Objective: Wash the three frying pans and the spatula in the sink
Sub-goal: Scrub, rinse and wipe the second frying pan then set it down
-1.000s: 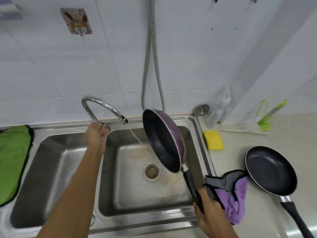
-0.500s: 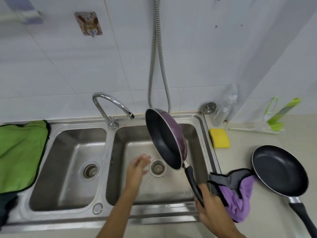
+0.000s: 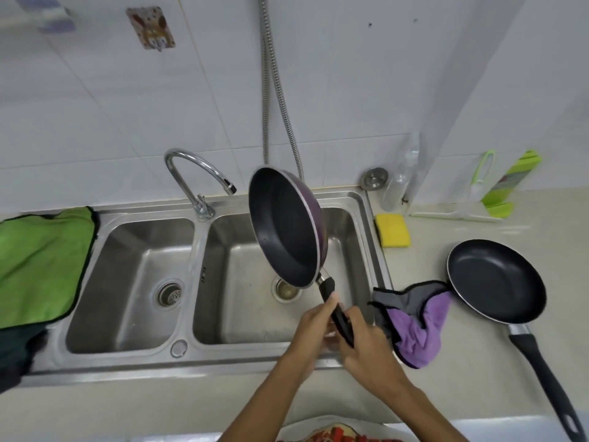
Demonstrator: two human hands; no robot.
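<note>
Over the right basin (image 3: pixel 242 314) of the sink (image 3: pixel 134 363) we hold the purple pan (image 3: pixel 283 228) tilted on edge, its dark inside facing left and its rim hanging above the drain (image 3: pixel 287 291). Both grips are on the black handle (image 3: pixel 328 287): the left grip (image 3: pixel 314 320) curls round it higher up, thumb laid along the stem, and the right grip (image 3: pixel 366 349) clasps the lower end. This looks like a change of holding side, so that the right can go for the purple cloth (image 3: pixel 417 327) just beside it or the yellow sponge (image 3: pixel 392 230) further back on the surface (image 3: pixel 446 387). To do it well we should tighten the left fully before the right loosens, since the handle may be wet and the pan's weight sits far out from our hold; we keep the pan over the basin so drips fall inside. A black pan (image 3: pixel 495 279) lies on the surface to the right; a third pan and the spatula are not in view. Half a second ago the left grip hovered spread over the drain, apart from the pan; a second ago it was at the base of the tap (image 3: pixel 194 173). Since then it has come across to the handle, while the right has kept its hold and the pan its tilt
</note>
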